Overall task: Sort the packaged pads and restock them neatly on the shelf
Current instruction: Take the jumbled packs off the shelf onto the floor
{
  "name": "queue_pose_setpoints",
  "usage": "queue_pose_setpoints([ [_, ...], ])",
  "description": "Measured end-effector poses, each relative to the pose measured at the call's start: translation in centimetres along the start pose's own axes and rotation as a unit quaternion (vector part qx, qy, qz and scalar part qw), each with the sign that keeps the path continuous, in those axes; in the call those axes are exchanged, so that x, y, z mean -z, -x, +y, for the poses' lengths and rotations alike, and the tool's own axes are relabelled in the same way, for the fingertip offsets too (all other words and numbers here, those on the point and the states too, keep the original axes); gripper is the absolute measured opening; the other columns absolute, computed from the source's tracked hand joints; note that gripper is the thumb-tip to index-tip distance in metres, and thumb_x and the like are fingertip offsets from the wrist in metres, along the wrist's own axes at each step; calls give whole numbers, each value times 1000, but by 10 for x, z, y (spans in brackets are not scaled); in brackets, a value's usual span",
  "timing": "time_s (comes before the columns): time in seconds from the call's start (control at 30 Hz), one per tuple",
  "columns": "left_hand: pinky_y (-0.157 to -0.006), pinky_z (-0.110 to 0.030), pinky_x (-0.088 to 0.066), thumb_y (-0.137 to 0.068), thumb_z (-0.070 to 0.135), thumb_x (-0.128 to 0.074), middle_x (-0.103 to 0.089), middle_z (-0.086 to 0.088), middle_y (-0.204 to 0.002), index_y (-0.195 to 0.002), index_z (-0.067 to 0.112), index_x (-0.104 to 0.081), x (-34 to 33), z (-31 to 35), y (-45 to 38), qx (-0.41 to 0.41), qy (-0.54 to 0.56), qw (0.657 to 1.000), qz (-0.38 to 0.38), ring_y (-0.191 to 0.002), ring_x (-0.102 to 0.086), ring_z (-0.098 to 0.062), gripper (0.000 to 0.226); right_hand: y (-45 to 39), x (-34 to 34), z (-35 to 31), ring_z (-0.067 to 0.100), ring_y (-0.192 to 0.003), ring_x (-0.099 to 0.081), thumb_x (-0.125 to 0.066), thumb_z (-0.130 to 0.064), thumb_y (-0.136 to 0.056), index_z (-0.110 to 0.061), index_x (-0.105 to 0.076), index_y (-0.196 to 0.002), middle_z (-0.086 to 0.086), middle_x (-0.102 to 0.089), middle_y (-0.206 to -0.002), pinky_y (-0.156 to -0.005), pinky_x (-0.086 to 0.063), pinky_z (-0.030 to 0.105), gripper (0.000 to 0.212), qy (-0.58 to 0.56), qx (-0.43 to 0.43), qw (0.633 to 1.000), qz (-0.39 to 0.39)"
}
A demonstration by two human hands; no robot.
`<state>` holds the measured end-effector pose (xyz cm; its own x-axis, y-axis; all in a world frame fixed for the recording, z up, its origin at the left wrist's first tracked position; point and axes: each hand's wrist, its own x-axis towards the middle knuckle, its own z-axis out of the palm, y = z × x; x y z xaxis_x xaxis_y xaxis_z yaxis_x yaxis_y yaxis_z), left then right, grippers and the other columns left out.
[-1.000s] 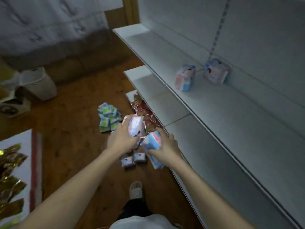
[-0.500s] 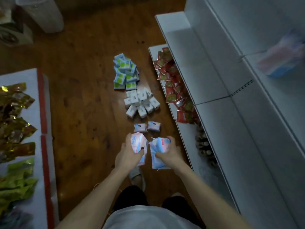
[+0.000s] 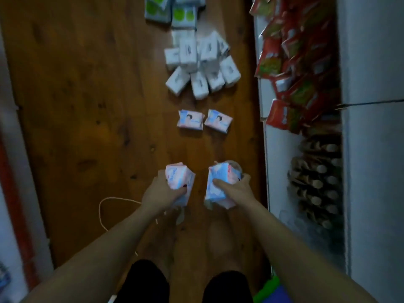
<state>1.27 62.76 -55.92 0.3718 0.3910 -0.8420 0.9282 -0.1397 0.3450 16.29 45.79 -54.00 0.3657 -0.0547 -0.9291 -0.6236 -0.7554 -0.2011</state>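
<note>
Packs in both hands, held low over the wooden floor: the left hand is clenched around a pink-and-blue pad pack, and the right hand grasps what looks like more than one blue-and-pink pack bunched together. Two matching packs lie flat on the floor at 12 o'clock from the hands, just beside each other. Further toward 12 o'clock sits a loose cluster of white packs, and beyond it green-dotted packs at the top edge.

At 3 o'clock runs the white shelf, its lowest level crowded with red snack packets and a row of brown sticks or cones whose kind I cannot tell.

The risks, as I judge them: the right hand's bundle is soft and held by a thumb over the top, so a pack could slide out on the lift to the shelf. Soft wrappers crush under a hard squeeze, which would spoil a neat row. The floor groups lie near one another, so a careless reach could scatter white packs into the pink ones and undo the sorting. A thin cord loops on the floor at 9 o'clock from the left wrist, near the feet, and could snag a step. Dim light and blur make the printed varieties easy to confuse.
</note>
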Motion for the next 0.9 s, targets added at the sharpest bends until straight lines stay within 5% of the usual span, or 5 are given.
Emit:
queue_pose_setpoints([
  [0.17, -85, -35, -48, -76, 59, -71, -56, -8, -127, -135, 16, -34, -71, -13, -134, 62, -83, 995, -6, -110, -58, -27, 82, -170, -31, -2, 32, -116, -58, -90, -50, -49, -18, -23, -142, 8, -49, -135, -89, -55, 53, 119, 61, -11, 998, 20],
  [0.43, -98, -44, -46, -75, 50, -75, -53, -11, -134, -137, 13, -37, -128, -1, -285, 58, -20, 996, 68, -120, -54, -31, 81, -326, -89, -13, 29, -122, -52, -88, -14, -61, -11, -34, -134, 13, -47, -134, -101, -47, 47, 91, 54, 96, 990, 88],
  [0.67, -101, -42, -46, -75, 42, -75, -49, -10, -139, -143, 17, -33, -112, 2, -265, 11, 25, 999, -29, -124, -51, -26, 84, -305, -84, 2, 27, -122, -52, -77, -6, -75, -13, -31, -143, 13, -47, -139, -81, -44, 29, 82, 22, 98, 994, 44],
  [0.77, -87, -27, -38, -89, 30, -69, -45, -13, -143, -143, 9, -34, -89, 21, -243, 18, -25, 998, -49, -127, -48, -27, 68, -271, -58, -12, 27, -130, -44, -75, -10, -80, -15, -30, -147, 11, -39, -145, -95, -45, 35, 81, 52, 99, 992, 51],
  [0.9, -87, -32, -43, -91, 33, -64, -49, -15, -139, -141, 11, -38, -49, 70, -195, -4, -94, 994, -57, -121, -52, -31, 61, -209, -17, -43, 28, -131, -43, -72, -16, -85, -15, -36, -145, 12, -40, -146, -100, -41, 36, 70, 124, 109, 985, 38],
])
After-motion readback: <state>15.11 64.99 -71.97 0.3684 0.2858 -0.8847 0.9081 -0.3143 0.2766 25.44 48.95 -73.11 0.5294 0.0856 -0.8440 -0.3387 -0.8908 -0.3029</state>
